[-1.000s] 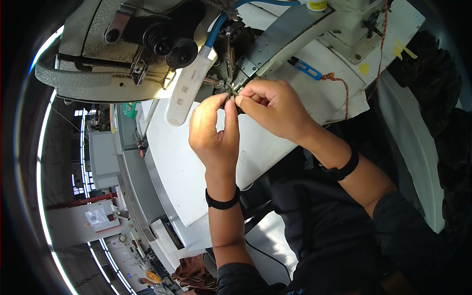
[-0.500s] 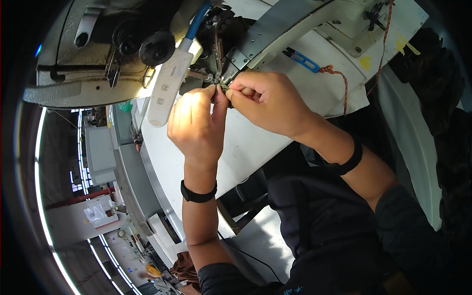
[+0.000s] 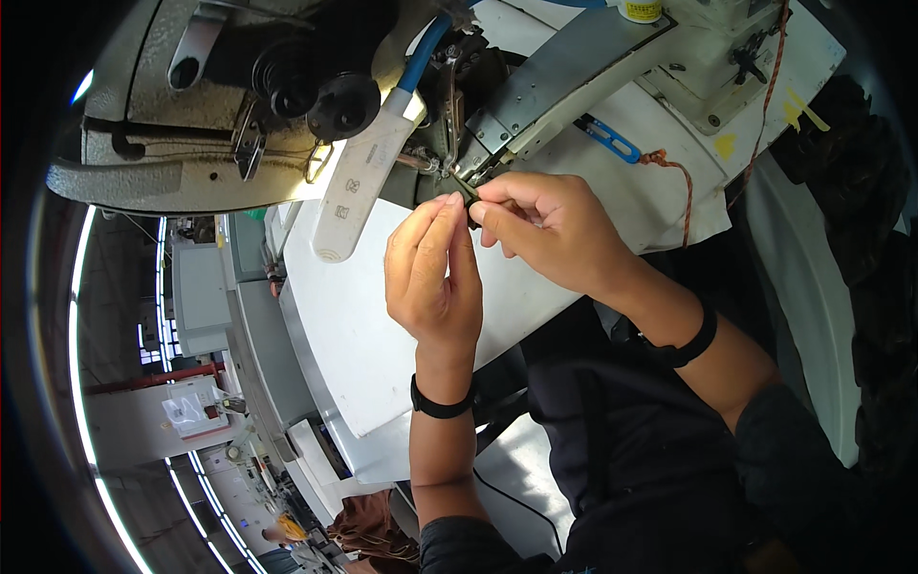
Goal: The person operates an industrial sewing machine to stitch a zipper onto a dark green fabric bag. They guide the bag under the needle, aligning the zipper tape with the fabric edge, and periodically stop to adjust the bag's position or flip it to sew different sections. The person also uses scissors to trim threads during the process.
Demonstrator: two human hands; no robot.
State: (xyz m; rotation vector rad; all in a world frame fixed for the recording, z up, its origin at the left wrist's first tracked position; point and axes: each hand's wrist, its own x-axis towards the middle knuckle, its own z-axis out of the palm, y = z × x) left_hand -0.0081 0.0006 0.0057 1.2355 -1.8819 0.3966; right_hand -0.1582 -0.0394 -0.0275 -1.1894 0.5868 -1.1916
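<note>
Pinched between the fingertips of both hands is a small dark olive-green piece of fabric [image 3: 465, 189], mostly covered by the fingers. My left hand [image 3: 435, 273] grips its near left edge with thumb and fingers. From the right, my right hand [image 3: 559, 230] holds the same piece between thumb and forefinger, its other fingers curled. The fabric is right by the needle area of a sewing machine [image 3: 239, 182], close to the metal presser parts [image 3: 449, 143]. Whether it touches them, I cannot tell.
A white lamp bar [image 3: 349, 201] on a blue neck hangs left of the hands. Blue thread snips [image 3: 609, 140] on an orange cord lie right of the machine's metal arm [image 3: 555, 86]. A yellow-labelled container [image 3: 641, 10] stands at the top. Below is a white tabletop [image 3: 354, 316].
Both hands have shifted right and nearer in the picture, with the fabric, away from the needle area. My left hand has turned and its fingers are straighter. The whole view has shifted slightly.
</note>
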